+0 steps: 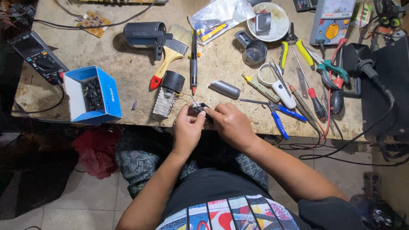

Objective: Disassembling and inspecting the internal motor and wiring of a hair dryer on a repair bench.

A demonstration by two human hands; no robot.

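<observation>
At the bench's near edge, left hand (187,127) and right hand (230,124) pinching a small dark wired part (199,107) — blue open cardboard box (111,96) of tiny dark components (93,93) nearby, white round bowl (279,26) holding a grey block (263,22)

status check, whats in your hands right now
Left hand and right hand both pinch the small wired part at the bench edge. Finned heatsink close left.

Electronics repair workshop. Evidence: worn wooden workbench (128,81) strewn with pliers (294,47), screwdrivers (313,100), multimeters (40,57), a bare circuit board (93,23), a paintbrush (168,61), a blue box of small components (91,96), trailing cables; tiled floor (85,204) beneath.
</observation>
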